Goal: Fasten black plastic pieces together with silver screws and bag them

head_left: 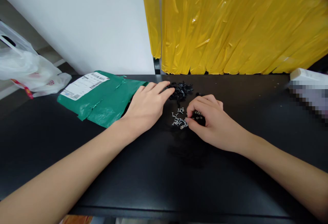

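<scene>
On the black table (164, 179) lies a loose group of small silver screws (177, 121), with several small nuts (198, 117) to their right, partly under my right hand. A pile of small black pieces (180, 90) sits behind the screws. My left hand (147, 106) is beside that pile with its fingers apart, palm down, holding nothing visible. My right hand (211, 120) is at the right edge of the screws, thumb and index finger closed close together; anything between their tips is too small to make out.
A green mailing bag (110, 96) with a white label lies left of my left hand. White plastic bags (33, 70) are at the far left. Yellow plastic sheeting (230, 26) hangs behind the table. A white box (311, 79), partly blurred, is at the right edge.
</scene>
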The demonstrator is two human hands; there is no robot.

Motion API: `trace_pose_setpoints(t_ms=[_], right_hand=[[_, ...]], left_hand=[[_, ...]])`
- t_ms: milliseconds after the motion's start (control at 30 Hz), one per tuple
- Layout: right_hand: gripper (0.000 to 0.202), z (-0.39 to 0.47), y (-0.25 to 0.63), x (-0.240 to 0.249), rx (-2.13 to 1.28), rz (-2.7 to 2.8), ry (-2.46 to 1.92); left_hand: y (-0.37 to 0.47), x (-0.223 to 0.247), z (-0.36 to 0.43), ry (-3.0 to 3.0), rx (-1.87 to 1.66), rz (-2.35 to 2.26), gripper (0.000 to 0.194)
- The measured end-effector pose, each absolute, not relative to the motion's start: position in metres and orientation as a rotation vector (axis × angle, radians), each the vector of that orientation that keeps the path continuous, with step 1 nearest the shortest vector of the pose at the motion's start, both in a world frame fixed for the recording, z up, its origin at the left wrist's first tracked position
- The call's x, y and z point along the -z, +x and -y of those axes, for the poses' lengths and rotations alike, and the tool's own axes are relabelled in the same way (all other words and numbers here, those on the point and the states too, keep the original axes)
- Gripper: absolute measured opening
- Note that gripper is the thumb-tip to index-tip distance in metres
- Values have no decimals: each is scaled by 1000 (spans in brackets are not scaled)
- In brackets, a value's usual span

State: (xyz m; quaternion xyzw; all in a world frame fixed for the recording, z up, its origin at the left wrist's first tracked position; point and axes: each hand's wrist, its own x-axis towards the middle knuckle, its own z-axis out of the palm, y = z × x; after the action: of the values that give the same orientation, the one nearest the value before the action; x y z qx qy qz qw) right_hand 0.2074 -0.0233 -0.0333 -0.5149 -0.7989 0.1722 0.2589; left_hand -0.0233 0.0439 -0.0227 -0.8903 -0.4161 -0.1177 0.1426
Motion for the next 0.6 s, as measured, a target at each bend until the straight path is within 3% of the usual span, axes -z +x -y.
trace_pose_setpoints(t_ms=[267, 433, 600], right_hand=[[15, 24, 208, 31, -441, 2059, -1435], [25, 24, 208, 31, -409, 2002, -1359], [32, 22, 208, 33, -335, 1950, -1317]], left_hand=[[-16, 28, -50, -2701, 426, 1245, 60], [-16, 17, -67, -2740, 573, 1328, 38], [-16, 5, -74, -2796, 347, 1188, 19]])
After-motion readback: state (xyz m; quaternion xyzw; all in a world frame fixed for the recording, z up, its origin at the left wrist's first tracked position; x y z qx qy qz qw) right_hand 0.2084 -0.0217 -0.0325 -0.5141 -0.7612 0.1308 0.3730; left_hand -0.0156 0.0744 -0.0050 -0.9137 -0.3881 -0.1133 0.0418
